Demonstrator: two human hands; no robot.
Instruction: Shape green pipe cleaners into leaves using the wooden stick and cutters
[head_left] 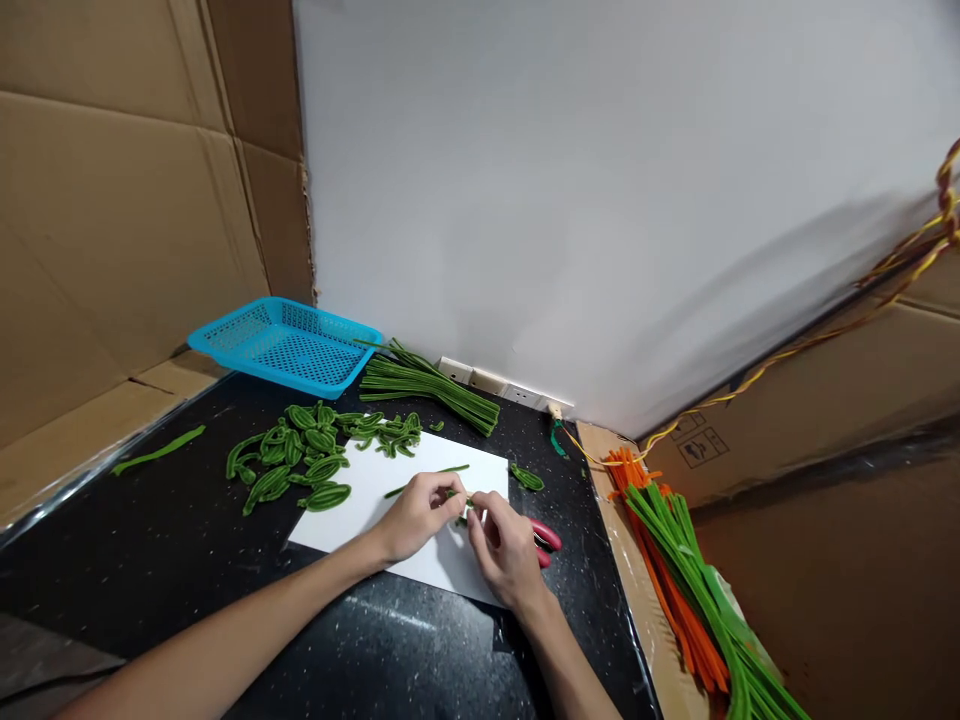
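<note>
Your left hand [420,512] and right hand [511,550] nearly meet above the white rectangular sheet [442,575], their fingers pinching a small fuzzy green piece [470,505], partly hidden. A red-handled tool [549,533] lies just beside your right hand, past the sheet's right edge; black speckled tabletop [390,650] gives room between your forearms.

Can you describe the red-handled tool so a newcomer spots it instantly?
On the black tabletop, find the white sheet under the person's hands. Just past its right edge, beside the right hand, the red-handled tool pokes out, partly hidden. Its red handles set it apart from the green leaf-shaped piece lying beyond.
</note>
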